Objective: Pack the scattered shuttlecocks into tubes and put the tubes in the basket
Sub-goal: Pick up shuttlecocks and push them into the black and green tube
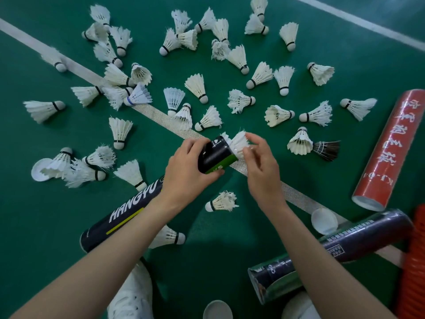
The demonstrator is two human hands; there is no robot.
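The left hand (pixel 190 166) wraps its fingers and thumb around a black-and-green tube (pixel 216 156), holding it tilted above the green floor (pixel 253 226) with its open mouth toward the right hand (pixel 262 166). That hand's thumb and fingertips pinch the feathers of a shuttlecock (pixel 239 142) sitting partly inside the mouth. Many more shuttlecocks (pixel 197 86) lie scattered beyond, a red tube (pixel 388 148) to the right.

We are on an indoor badminton court. We see green sports floor (pixel 345 56) crossed by white boundary lines (pixel 76 67), with feather shuttlecocks (pixel 197 87) scattered everywhere.
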